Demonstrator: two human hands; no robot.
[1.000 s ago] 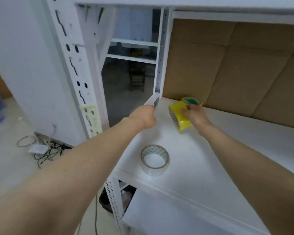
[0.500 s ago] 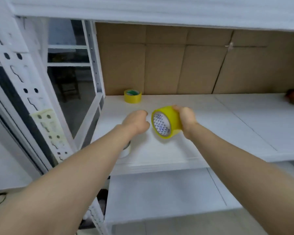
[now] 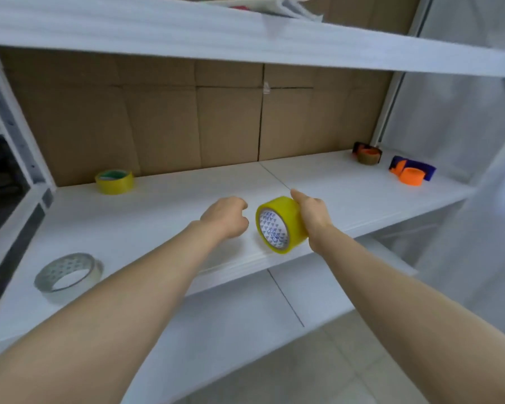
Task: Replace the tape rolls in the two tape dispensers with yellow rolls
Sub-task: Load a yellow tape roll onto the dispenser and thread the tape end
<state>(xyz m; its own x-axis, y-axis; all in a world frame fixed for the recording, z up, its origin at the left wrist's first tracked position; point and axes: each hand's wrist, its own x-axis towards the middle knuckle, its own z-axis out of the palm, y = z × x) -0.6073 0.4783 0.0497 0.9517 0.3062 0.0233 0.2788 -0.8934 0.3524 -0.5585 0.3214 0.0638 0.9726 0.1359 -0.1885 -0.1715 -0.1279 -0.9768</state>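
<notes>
Head view: we see the yellow roll (image 3: 280, 225) held on edge above the front edge of the shelf (image 3: 164, 211), about midway along it, its printed core turned toward the camera. The right hand (image 3: 314, 218) grips it from the right, fingers wrapped over the outer band. We judge that this hold leaves the core free to slide onto a dispenser hub. The left hand (image 3: 226, 217) hovers just left of the roll with its fingers curled on nothing. We take it to be ready to steady the roll or pick at the tape end.

A second yellow roll (image 3: 114, 182) lies flat near the back left corner, against the cardboard backing (image 3: 158, 118). It is presumably set aside for the other dispenser. A clear roll (image 3: 67, 277) lies flat near the front left corner, well apart from the hands. It may be one already taken out, though we cannot confirm that.

Both dispensers sit toward the back right corner. The far dispenser (image 3: 367, 153) carries a brownish roll. The near dispenser (image 3: 411, 172) shows an orange hub, and we cannot tell whether it holds tape. The roll in hand has yet to cross the right half of the shelf to reach them.
</notes>
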